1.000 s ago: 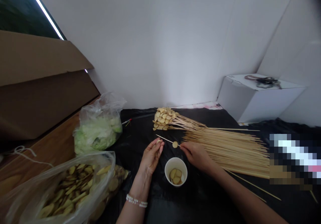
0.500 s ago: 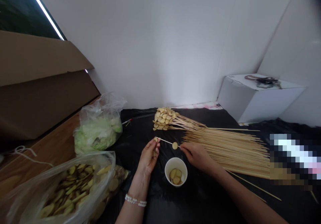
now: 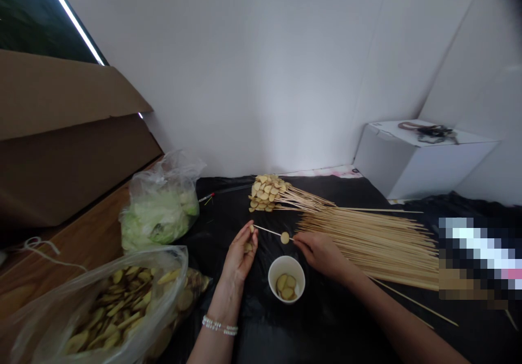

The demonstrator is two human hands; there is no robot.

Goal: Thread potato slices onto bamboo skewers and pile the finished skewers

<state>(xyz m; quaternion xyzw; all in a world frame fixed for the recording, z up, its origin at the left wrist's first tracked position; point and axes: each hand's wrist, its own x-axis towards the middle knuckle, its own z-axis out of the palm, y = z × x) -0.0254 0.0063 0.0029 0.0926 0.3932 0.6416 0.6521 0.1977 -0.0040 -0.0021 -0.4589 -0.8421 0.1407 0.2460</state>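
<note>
My right hand point(image 3: 320, 251) is closed on a thin wooden skewer point(image 3: 267, 230) that points left. One round potato slice point(image 3: 285, 238) is threaded on it, close to my right fingers. My left hand point(image 3: 240, 252) has a potato slice point(image 3: 252, 228) between its fingertips, at the skewer's tip; whether the tip has pierced it I cannot tell. More slices point(image 3: 248, 247) rest in the left palm. Below the skewer stands a white cup point(image 3: 286, 260) with several potato slices in its bottom.
Behind my hands lies a pile of skewered potato slices point(image 3: 267, 192). Many bare skewers point(image 3: 379, 244) spread to the right. On the left are an open plastic bag of slices point(image 3: 122, 309) and a bag of pale green vegetable point(image 3: 161, 211). A white box point(image 3: 411, 160) stands at the back right.
My left hand has shifted slightly left, and its fingertips have moved a little on the slice. The skewer, its threaded slice and my right hand are almost still.
</note>
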